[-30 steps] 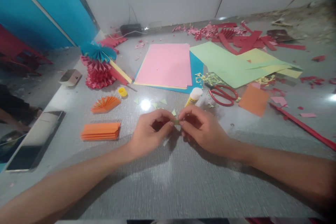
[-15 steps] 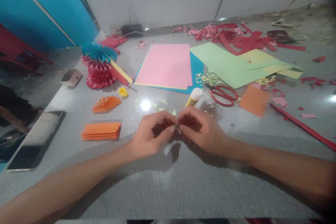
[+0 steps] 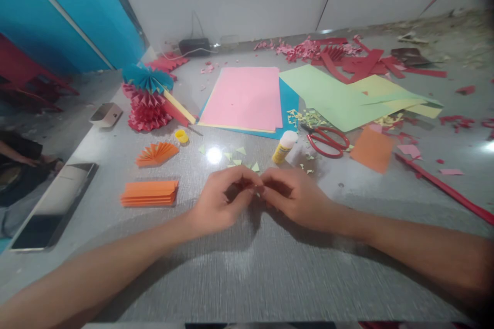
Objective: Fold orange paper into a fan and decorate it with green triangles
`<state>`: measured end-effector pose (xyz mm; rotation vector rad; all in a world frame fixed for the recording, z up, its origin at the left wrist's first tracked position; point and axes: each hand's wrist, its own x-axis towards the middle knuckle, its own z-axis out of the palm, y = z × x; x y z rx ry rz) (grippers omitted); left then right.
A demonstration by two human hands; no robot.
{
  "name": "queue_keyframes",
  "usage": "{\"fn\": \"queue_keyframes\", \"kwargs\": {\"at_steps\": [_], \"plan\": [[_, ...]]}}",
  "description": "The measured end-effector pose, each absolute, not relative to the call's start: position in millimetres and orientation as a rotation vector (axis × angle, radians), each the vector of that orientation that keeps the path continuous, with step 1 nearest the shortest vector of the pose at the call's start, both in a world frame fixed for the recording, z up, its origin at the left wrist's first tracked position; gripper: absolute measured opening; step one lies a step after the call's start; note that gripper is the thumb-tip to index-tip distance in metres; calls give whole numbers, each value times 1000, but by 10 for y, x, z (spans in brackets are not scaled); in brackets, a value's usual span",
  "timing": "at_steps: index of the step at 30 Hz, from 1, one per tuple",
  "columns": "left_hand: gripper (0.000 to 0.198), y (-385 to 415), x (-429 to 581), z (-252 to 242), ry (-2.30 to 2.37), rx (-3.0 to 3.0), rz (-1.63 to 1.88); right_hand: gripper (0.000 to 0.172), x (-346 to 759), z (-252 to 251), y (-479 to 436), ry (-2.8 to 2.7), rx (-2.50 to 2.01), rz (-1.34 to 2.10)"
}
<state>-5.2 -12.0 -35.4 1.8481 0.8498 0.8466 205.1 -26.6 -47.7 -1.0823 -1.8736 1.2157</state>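
My left hand (image 3: pixel 224 198) and my right hand (image 3: pixel 299 198) meet fingertip to fingertip at the middle of the table. Both are closed in a pinch around a tiny pale scrap of paper (image 3: pixel 258 194), mostly hidden by the fingers. Small light-green paper triangles (image 3: pixel 236 162) lie just beyond the fingertips. Behind my right hand a glue stick (image 3: pixel 284 147) with a yellow body and white end stands upright. Its yellow cap (image 3: pixel 181 136) sits farther left. To the left of my left hand are a pleated orange paper strip (image 3: pixel 148 193) and an orange paper fan (image 3: pixel 156 154).
Red-handled scissors (image 3: pixel 328 143) lie right of the glue stick, near an orange sheet (image 3: pixel 372 149). Pink sheets (image 3: pixel 243 97) and green sheets (image 3: pixel 335 95) lie behind. Folded paper rosettes (image 3: pixel 146 97) stand at back left; a phone (image 3: pixel 54 208) lies at the left edge. A person (image 3: pixel 23 169) is beyond.
Both hands stay together, and the fingertips have shifted slightly; less of the scrap shows between them. The person at the far left has moved a little. Other things lie as before.
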Motion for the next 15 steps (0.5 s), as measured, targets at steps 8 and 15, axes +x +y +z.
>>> {"fn": "queue_keyframes", "kwargs": {"at_steps": [8, 15], "plan": [[14, -121, -62, -394, 817, 1822, 867, 12, 2060, -497, -269, -1870, -1036, 1228], [12, -104, -7, -404, 1011, 1689, 880, 17, 2048, -511, -262, -1791, -1087, 1220]]}}
